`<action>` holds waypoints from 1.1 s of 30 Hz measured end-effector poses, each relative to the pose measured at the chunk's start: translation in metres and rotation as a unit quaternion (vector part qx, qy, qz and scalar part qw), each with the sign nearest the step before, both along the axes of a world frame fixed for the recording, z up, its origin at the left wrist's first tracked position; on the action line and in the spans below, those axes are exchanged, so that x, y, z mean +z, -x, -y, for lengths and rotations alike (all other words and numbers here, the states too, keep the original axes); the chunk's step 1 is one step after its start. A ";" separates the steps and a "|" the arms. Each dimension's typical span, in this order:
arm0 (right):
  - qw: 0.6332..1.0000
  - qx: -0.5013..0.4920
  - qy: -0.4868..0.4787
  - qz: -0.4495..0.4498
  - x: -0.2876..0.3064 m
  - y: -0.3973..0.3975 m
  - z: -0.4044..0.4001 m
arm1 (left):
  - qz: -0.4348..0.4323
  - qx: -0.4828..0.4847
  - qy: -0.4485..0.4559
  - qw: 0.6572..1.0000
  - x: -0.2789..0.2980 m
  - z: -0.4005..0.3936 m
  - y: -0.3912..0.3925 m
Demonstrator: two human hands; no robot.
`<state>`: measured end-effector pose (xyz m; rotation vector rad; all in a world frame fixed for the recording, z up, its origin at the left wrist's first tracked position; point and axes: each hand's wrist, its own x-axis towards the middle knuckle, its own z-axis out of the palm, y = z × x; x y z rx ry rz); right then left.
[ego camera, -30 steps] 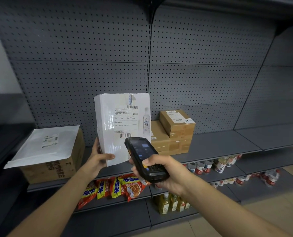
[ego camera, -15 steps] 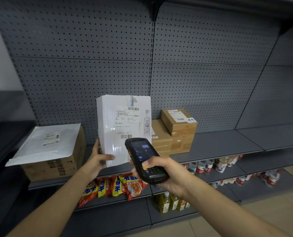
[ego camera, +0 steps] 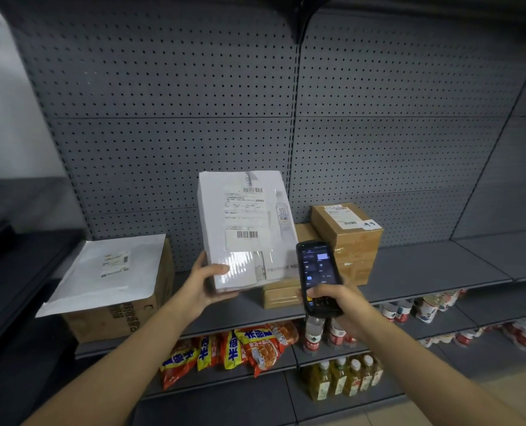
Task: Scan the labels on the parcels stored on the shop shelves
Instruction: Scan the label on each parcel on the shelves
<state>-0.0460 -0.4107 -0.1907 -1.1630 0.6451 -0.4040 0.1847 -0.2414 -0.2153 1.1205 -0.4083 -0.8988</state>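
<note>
The left hand (ego camera: 204, 287) clamped the white wrapped rectangular parcel's (ego camera: 243, 229) lower-left corner, thumb across its front; the right hand (ego camera: 340, 305) gripped the black handheld scanner (ego camera: 317, 273).

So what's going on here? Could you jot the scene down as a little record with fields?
left hand: holds white parcel upright, label facing the camera
right hand: holds handheld scanner, screen lit
shelf: brown boxes stacked at right; white mailer on a carton at left
lower shelves: snack packets, bottles
</note>
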 end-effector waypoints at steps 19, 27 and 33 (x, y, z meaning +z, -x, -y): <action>0.998 -0.022 0.054 -0.034 -0.023 -0.055 0.175 | -0.086 0.011 -0.129 0.988 0.018 0.180 -0.024; 0.998 -0.007 0.054 -0.044 -0.028 -0.080 0.233 | -0.124 0.035 -0.151 0.980 0.004 0.236 -0.035; 0.995 -0.015 0.054 -0.077 -0.042 -0.099 0.251 | -0.145 0.043 -0.161 0.975 -0.003 0.260 -0.049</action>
